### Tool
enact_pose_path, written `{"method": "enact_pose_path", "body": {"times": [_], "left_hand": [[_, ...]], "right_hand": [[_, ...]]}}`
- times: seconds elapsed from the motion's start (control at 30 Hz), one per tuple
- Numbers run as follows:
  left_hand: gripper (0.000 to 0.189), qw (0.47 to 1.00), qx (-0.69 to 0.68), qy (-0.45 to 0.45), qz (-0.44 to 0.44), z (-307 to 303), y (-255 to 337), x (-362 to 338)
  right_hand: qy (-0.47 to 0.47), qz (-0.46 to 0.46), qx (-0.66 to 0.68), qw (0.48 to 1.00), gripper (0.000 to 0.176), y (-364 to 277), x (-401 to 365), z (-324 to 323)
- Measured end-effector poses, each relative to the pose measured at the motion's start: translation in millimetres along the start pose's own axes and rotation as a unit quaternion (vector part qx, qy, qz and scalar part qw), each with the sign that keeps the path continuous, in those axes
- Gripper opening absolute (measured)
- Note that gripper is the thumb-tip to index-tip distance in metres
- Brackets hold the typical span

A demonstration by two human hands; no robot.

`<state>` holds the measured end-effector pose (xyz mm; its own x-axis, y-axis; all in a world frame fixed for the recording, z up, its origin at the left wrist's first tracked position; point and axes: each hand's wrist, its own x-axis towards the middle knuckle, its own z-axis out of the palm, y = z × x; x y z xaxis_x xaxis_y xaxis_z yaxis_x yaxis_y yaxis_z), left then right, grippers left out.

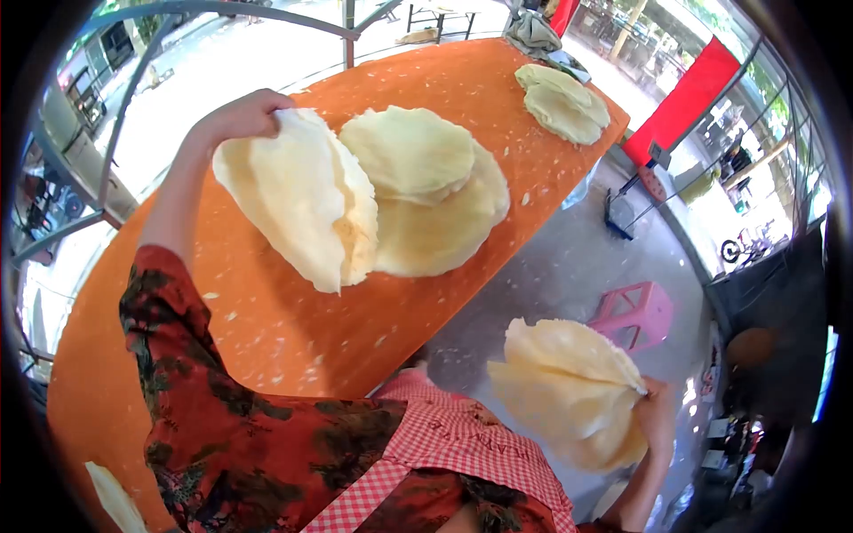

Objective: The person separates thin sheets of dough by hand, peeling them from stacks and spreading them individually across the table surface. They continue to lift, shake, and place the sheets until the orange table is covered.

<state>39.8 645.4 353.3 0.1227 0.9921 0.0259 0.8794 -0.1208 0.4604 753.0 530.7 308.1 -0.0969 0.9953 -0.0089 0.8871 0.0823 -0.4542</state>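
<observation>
My left hand (253, 115) is closed on the upper edge of some large, thin, pale flatbreads (289, 195), which stand tilted over the orange table. Just right of them lies a stack of round flatbreads (409, 155), with a smaller pale pile on top of a wider, yellower one. Off the table's near side, my right hand (656, 413) pinches the edge of another thin flatbread bundle (569, 391), fanned out and slightly folded above the grey floor. How many sheets each hand holds I cannot tell.
The orange tabletop (258, 342) is scattered with pale crumbs. A smaller flatbread pile (564, 104) lies at its far right end, beside a grey cloth bundle (533, 34). A pink plastic stool (635, 313) and a platform scale (622, 213) stand on the floor (524, 289). Metal railing (348, 35) borders the far side.
</observation>
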Motion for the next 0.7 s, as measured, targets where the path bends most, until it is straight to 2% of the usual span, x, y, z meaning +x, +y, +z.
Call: {"method": "enact_pose_path", "body": {"times": [0.07, 0.1, 0.17, 0.27, 0.3, 0.4, 0.47, 0.53, 0.6, 0.7], "left_hand": [[0.032, 0.995, 0.082, -0.048, -0.03, 30, -36, 87], [0.035, 0.985, 0.166, 0.029, -0.044, 55, -53, 123], [0.042, 0.924, 0.334, 0.176, -0.066, 109, -81, 183], [0.051, 0.917, 0.275, 0.273, -0.095, 185, -72, 226], [0.045, 0.936, 0.202, 0.265, -0.112, 201, -57, 228], [0.042, 0.945, 0.165, 0.234, -0.161, 247, -40, 217], [0.035, 0.938, 0.149, 0.282, -0.137, 263, -20, 195], [0.032, 0.931, 0.121, 0.325, -0.109, 272, 11, 167], [0.029, 0.932, 0.078, 0.325, -0.14, 283, 43, 144], [0.022, 0.924, -0.055, 0.32, -0.202, 322, 108, 104]], "right_hand": [[-0.028, 0.015, -0.015, 0.999, 0.039, 9, 41, -17], [-0.041, 0.024, -0.036, 0.998, 0.04, 5, 62, -22], [-0.046, 0.03, -0.04, 0.998, 0.041, 12, 100, -27], [-0.047, 0.039, -0.078, 0.995, 0.04, 39, 149, -24], [-0.049, 0.054, -0.058, 0.996, 0.039, 44, 163, -24], [-0.055, 0.076, -0.014, 0.995, 0.035, 63, 201, -29], [-0.057, 0.058, -0.002, 0.997, 0.033, 75, 231, -32], [-0.093, 0.011, -0.053, 0.994, 0.029, 82, 267, -37], [-0.107, -0.017, -0.094, 0.99, 0.028, 86, 310, -35], [-0.133, -0.173, -0.15, 0.964, 0.024, 96, 387, -29]]}}
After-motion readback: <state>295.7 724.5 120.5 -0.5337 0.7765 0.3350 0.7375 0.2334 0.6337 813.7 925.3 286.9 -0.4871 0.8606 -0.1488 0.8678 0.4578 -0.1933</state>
